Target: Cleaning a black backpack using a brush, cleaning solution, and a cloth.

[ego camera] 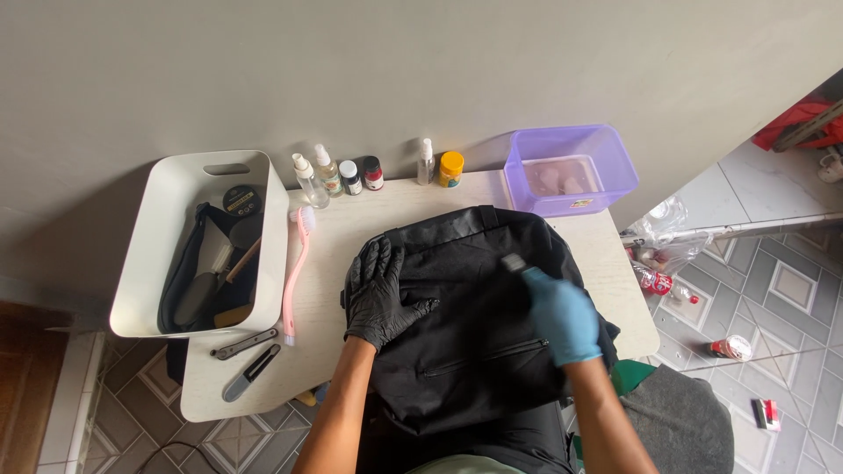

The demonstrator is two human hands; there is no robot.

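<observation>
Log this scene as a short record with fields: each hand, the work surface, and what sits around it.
Left hand: left hand in a black glove, flat on the black bag
Right hand: right hand in a blue glove, holding a small brush against the bag
Surface: white table
Left side: white bin of tools, pink brush
Back edge: small bottles, purple tub
</observation>
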